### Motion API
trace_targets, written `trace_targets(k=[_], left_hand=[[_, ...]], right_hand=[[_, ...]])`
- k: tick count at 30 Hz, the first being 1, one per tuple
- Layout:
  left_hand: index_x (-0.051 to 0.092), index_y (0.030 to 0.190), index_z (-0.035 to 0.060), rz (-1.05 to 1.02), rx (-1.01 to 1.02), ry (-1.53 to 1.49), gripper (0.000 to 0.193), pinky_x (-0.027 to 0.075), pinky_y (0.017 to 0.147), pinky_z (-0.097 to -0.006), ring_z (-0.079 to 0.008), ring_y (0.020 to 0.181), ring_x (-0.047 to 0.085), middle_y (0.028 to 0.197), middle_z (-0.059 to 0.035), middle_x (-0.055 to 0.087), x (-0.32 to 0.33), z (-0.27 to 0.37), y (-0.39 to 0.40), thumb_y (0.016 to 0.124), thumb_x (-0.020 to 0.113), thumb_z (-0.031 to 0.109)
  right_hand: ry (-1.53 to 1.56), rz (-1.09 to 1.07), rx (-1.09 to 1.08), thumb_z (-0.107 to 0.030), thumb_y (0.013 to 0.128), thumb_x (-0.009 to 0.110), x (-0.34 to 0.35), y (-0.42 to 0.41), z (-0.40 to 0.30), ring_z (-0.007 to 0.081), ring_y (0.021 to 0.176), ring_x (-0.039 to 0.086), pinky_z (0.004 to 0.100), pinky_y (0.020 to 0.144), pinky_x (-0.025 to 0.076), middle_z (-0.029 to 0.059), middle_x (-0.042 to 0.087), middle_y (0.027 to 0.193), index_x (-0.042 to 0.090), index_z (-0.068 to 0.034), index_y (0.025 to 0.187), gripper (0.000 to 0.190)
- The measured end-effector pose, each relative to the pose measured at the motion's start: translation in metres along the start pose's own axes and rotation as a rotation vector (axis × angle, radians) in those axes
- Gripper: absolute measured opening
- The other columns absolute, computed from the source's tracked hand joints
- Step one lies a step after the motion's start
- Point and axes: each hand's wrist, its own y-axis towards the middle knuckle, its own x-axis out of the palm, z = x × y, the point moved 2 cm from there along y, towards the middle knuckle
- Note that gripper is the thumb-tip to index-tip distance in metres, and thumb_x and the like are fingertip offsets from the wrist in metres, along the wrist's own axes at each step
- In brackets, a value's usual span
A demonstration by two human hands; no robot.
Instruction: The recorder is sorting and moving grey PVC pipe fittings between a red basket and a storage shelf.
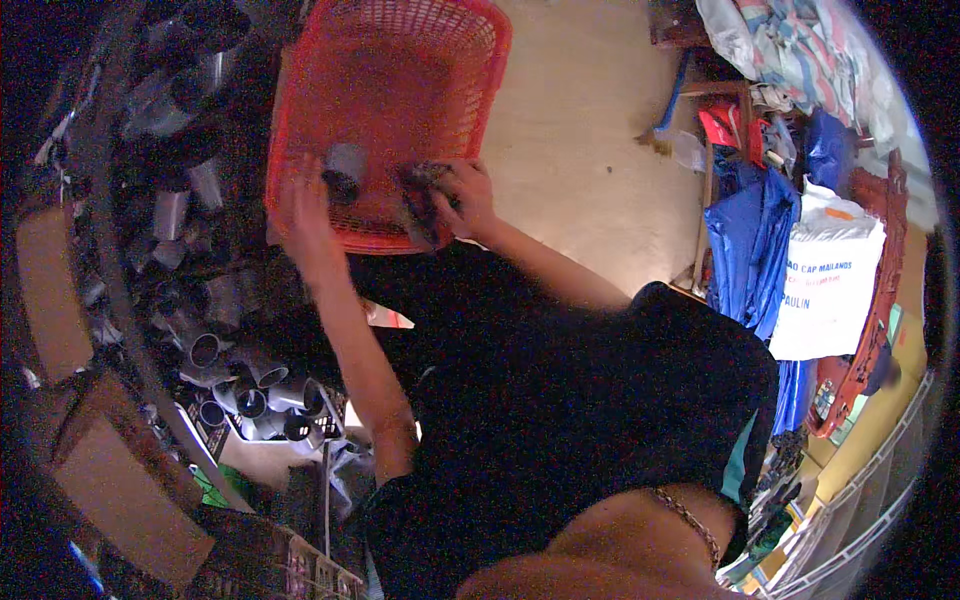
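Note:
A red plastic basket (352, 82) with lattice walls lies before me. Inside, near its front left, is a grey pipe fitting (346, 159) with a dark round opening. My left hand (304, 196) is at the left wall of the basket, fingers stretched out and blurred, with nothing seen in it. At the front right corner, my right hand (466, 196) grips a dark, crumpled object (427, 196); whether it is cloth or something else, I cannot tell.
Grey pipe fittings fill a white crate (281, 435) at lower left, with more on dark shelving (172, 214). Cardboard boxes (131, 491) stand at far left. Right of the basket is bare floor (562, 150), then blue plastic sheeting (750, 247) and a white printed sack (829, 277).

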Motion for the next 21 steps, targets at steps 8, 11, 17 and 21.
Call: trace_targets(k=[8, 11, 17, 21], left_hand=[[0.050, 0.130, 0.0001, 0.206, 0.311, 0.966, 0.048, 0.051, 0.086, -0.0486, -0.0412, 0.100, 0.063, 0.111, -0.0297, 0.062, -0.132, -0.061, 0.184, 0.092, 0.060, 0.029], [0.043, 0.137, 0.0095, 0.055, 0.209, 1.199, 0.057, 0.050, 0.088, -0.0518, -0.0470, 0.106, 0.058, 0.117, -0.0335, 0.056, -0.141, -0.121, 0.236, 0.088, 0.064, 0.030], [0.046, 0.134, 0.0172, -0.076, 0.198, 1.504, 0.057, 0.048, 0.092, -0.0552, -0.0496, 0.112, 0.054, 0.123, -0.0357, 0.049, -0.146, -0.169, 0.285, 0.085, 0.066, 0.039], [0.051, 0.124, 0.0089, -0.027, 0.318, 1.376, 0.056, 0.049, 0.090, -0.0540, -0.0480, 0.112, 0.054, 0.122, -0.0340, 0.050, -0.160, -0.142, 0.256, 0.084, 0.068, 0.044]], right_hand=[[-0.086, -0.147, -0.001, -0.019, 0.073, 0.064, -0.004, 0.001, -0.007, 0.0364, 0.090, 0.058, 0.0466, 0.080, 0.042, 0.0178, 0.061, 0.101, 0.064, -0.003, 0.096, 0.028], [-0.085, -0.070, -0.052, -0.019, 0.072, 0.064, -0.008, 0.009, -0.013, 0.0368, 0.088, 0.058, 0.0475, 0.078, 0.041, 0.0188, 0.060, 0.098, 0.063, -0.002, 0.094, 0.028], [-0.177, -0.083, -0.091, -0.019, 0.071, 0.065, -0.007, 0.009, -0.015, 0.0381, 0.087, 0.058, 0.0477, 0.078, 0.042, 0.0197, 0.061, 0.097, 0.062, -0.001, 0.096, 0.030], [-0.096, -0.112, -0.011, -0.018, 0.071, 0.065, -0.001, 0.001, -0.007, 0.0384, 0.087, 0.058, 0.0481, 0.081, 0.043, 0.0208, 0.061, 0.099, 0.063, -0.001, 0.096, 0.030]])
